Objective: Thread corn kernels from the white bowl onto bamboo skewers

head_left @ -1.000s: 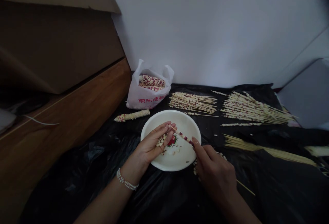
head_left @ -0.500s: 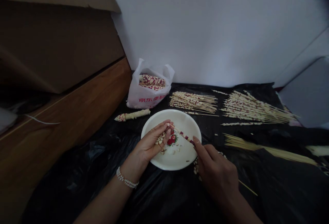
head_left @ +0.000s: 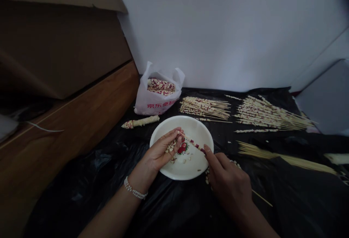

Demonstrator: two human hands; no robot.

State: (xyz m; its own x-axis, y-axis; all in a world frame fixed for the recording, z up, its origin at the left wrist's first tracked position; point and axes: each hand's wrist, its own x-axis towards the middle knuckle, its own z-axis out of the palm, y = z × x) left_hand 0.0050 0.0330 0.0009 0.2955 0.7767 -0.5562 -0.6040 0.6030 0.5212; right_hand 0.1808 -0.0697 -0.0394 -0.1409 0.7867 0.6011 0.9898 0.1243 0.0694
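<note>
Over the white bowl [head_left: 188,170], my left hand [head_left: 160,150] is cupped around pale corn kernels [head_left: 170,146]. Its thumb and fingertips pinch together at the tip of a bamboo skewer [head_left: 195,144], perhaps on a kernel too small to make out. Red and pale kernels are threaded along this skewer. From the right, my right hand [head_left: 230,176] grips the skewer, fingers closed around it, and the bare end sticks out behind the hand. Loose kernels lie in the bowl and partly under my right hand.
Behind the bowl stands a white plastic bag [head_left: 152,101] of corn cobs [head_left: 161,85]. A mostly stripped cob [head_left: 143,121] lies at its left. Threaded skewers [head_left: 205,107] form one pile, with a larger pile [head_left: 259,114] farther right. Bare skewers [head_left: 286,160] lie on black plastic sheeting [head_left: 174,209].
Almost nothing differs. Both hands keep their hold over the bowl, and the skewer stays at nearly the same slant.
</note>
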